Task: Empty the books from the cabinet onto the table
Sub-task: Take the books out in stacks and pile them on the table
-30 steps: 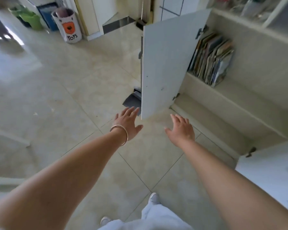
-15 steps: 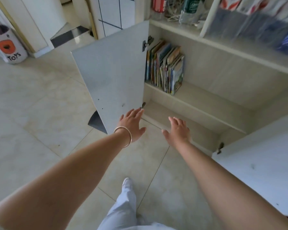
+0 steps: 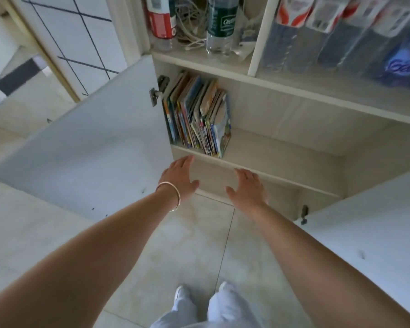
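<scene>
Single head-worn view, wide-angle. Looks forward and down, close to the open cabinet (image 3: 282, 143); floor (image 3: 187, 252) near.

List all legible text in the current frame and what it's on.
"Ce...": partial white lettering on the dark green label of the clear bottle; the rest is blurred.
Red and white can: label print unreadable.
Blue packet: white script logo, too blurred to read.
Books: spine and cover text too small.
</scene>
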